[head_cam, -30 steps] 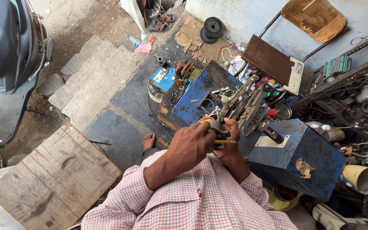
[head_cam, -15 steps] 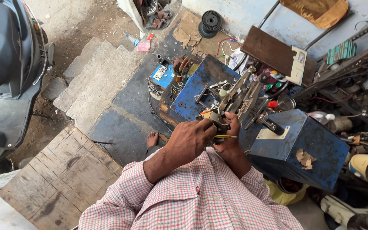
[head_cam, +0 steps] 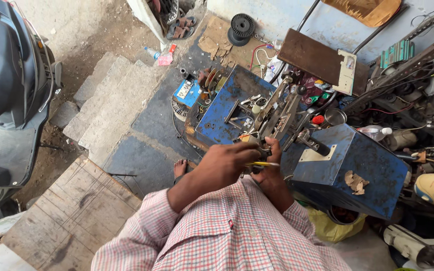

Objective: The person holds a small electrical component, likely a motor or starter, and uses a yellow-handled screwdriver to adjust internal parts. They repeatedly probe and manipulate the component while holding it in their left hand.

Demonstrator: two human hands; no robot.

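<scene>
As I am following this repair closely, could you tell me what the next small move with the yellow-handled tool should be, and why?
Probably keep the left hand steady and work the yellow-handled tool at the same spot, since the right hand grips the small part at the metal mechanism and both hands meet there.

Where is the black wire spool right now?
In the head view the black wire spool lies on the ground at top centre, beside scraps of cardboard and just right of a pair of sandals.
</scene>
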